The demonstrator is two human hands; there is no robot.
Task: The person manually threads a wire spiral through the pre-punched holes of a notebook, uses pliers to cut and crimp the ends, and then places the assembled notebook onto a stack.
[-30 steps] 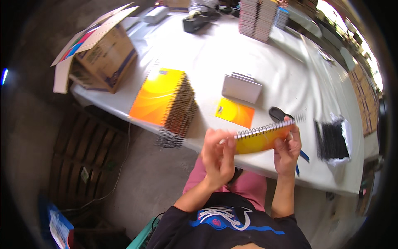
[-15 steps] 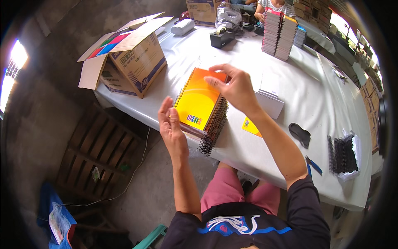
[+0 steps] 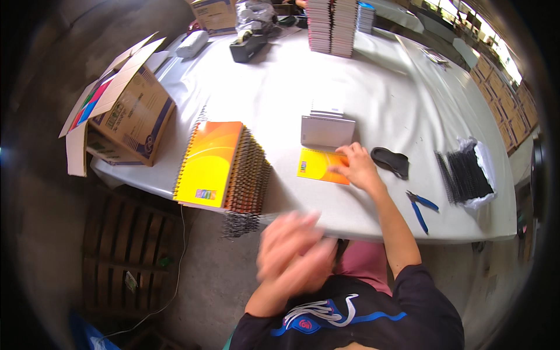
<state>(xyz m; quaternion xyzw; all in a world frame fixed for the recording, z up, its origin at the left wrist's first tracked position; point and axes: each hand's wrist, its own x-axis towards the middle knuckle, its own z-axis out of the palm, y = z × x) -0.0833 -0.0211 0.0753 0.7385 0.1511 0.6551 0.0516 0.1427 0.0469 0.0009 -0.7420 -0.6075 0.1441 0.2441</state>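
Observation:
My right hand point(image 3: 360, 169) is over the right end of a small yellow-and-orange notebook cover point(image 3: 315, 165) lying on the table. Its thumb and fingers are apart, at the cover's edge. Blurred by motion, my left hand point(image 3: 296, 254) is in front of the table's near edge, close to my body; whether it holds anything cannot be seen. To the left stands a stack of spiral notebooks point(image 3: 211, 157) with a yellow-and-orange cover on top and black coils along its sides. Directly behind the small cover is a block of white-grey pages point(image 3: 326, 132).
An open cardboard box point(image 3: 131, 119) with colourful contents stands at the left. Blue-handled pliers point(image 3: 421, 209), a black strap-like item point(image 3: 391, 162) and a bundle of black coils point(image 3: 466, 174) lie right. Farther back are a tape dispenser point(image 3: 248, 46) and tall notebook stacks point(image 3: 331, 26).
My hands have left the notebook stack. The right one moved right to the small cover, and the left one drew back toward my body. The view has shifted to the right.

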